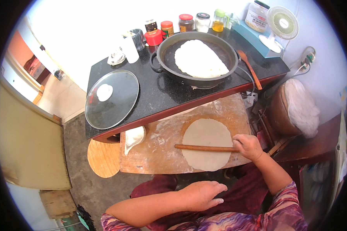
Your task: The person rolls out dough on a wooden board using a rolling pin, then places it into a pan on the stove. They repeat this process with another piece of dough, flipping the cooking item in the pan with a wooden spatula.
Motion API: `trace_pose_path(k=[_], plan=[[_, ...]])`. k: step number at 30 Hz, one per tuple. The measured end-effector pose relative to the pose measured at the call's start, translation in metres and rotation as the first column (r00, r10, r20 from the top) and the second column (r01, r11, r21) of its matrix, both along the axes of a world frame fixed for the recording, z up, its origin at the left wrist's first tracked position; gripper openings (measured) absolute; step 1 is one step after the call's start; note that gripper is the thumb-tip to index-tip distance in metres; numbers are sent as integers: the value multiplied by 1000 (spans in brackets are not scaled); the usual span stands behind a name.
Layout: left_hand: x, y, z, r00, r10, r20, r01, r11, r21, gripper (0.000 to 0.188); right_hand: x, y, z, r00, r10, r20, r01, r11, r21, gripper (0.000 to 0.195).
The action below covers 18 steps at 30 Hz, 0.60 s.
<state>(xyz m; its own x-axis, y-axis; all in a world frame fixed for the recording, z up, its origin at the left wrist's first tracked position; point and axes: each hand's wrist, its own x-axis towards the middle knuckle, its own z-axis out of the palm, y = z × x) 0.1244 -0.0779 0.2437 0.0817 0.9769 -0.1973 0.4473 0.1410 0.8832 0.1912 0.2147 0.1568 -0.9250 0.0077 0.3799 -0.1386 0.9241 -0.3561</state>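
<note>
A thin round sheet of dough [207,131] lies flat on a floured wooden board [162,158], its near edge close to the board's front. Across the sheet rests a slim wooden rolling pin [205,148]. My right hand [246,145] grips the pin's right end. Held over my lap, short of the board, is my left hand [204,195]; it holds nothing, and its floury thumb stands apart from the fingers. Beyond the board, a folded white flatbread or dough piece [199,59] sits in a wide dark electric pan [196,82].
The black countertop [153,95] overhangs the board's far side. On it are a glass lid [112,99], a wooden spatula [249,70], several jars [186,23] and a small fan [282,23]. A white cloth bag [134,138] lies at the board's left. A cloth-covered pot [280,111] stands right.
</note>
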Motion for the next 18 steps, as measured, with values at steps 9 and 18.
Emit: trace_pose_path(k=[9, 18], plan=[[2, 16, -5, 991, 80, -109, -85, 996, -42, 41, 23, 79, -54, 838, -405, 366, 512, 351, -784, 21], [6, 23, -18, 971, 127, -200, -135, 990, -26, 38, 29, 82, -66, 833, -327, 446, 552, 439, -709, 25]])
